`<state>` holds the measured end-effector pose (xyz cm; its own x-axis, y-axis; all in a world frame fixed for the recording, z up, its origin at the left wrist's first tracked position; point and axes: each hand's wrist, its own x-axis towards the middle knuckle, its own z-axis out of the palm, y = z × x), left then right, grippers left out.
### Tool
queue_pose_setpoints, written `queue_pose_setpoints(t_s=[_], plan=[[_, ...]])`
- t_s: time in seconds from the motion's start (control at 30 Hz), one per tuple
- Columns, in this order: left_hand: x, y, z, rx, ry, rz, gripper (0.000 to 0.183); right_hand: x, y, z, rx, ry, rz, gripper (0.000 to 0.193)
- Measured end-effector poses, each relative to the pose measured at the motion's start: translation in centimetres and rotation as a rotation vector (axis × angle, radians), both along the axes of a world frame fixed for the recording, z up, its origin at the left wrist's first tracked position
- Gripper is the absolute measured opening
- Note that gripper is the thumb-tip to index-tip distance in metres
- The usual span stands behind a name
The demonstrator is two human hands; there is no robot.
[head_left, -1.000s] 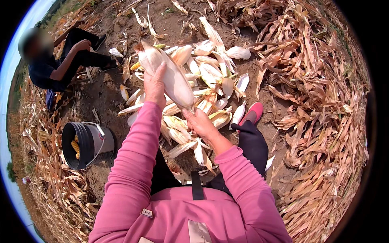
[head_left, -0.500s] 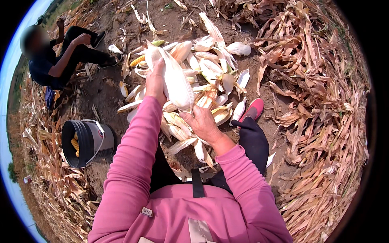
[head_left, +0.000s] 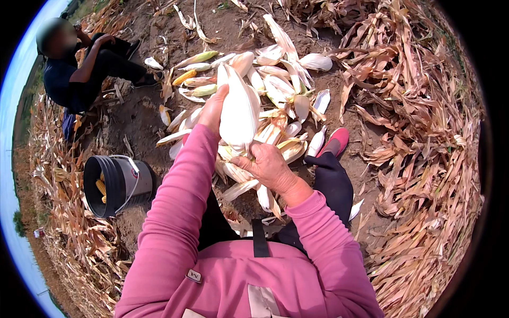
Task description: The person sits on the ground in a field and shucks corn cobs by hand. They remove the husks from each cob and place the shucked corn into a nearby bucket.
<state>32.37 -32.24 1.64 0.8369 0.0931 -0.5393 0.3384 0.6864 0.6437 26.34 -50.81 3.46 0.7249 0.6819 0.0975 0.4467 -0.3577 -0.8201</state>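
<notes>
An ear of corn (head_left: pixel 239 114) in its pale dry husk is held up between my hands, above a heap of ears. My left hand (head_left: pixel 214 108) wraps round its left side, its fingers partly hidden behind the husk. At the lower, stem end, my right hand (head_left: pixel 268 165) is closed with the thumb and fingers on the base. Below and beyond lies the heap of husked-over corn ears (head_left: pixel 278 87), some whitish, some greenish. One bare yellow cob (head_left: pixel 184 78) shows at the heap's left side.
To my left a dark bucket (head_left: pixel 129 183) lies tipped on its side, with yellow cobs (head_left: pixel 101 186) inside. Another person (head_left: pixel 69 74) sits on the ground at the far left. Dry corn stalks and leaves (head_left: pixel 413 132) are piled along the right. Bare soil (head_left: pixel 148 32) surrounds the heap.
The ear has swung more upright and moved slightly right, with both hands still on it. My right hand has shifted a little lower at its base. The view has moved slightly.
</notes>
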Motion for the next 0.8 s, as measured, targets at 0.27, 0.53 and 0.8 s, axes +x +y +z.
queue_pose_setpoints(t_s=[0.27,0.53,0.8], plan=[[-0.7,0.9,2.2,0.072,-0.344,0.164,0.065,1.4,0.1,-0.8,0.45,1.043,0.109,0.081],[-1.4,-0.9,3.7,0.156,-0.401,0.099,0.057,1.3,2.0,-0.6,0.888,0.933,-0.177,0.074],[-1.2,-0.9,3.3,0.018,-0.448,0.138,0.06,2.7,1.7,-3.4,1.06,1.268,-0.641,0.028]])
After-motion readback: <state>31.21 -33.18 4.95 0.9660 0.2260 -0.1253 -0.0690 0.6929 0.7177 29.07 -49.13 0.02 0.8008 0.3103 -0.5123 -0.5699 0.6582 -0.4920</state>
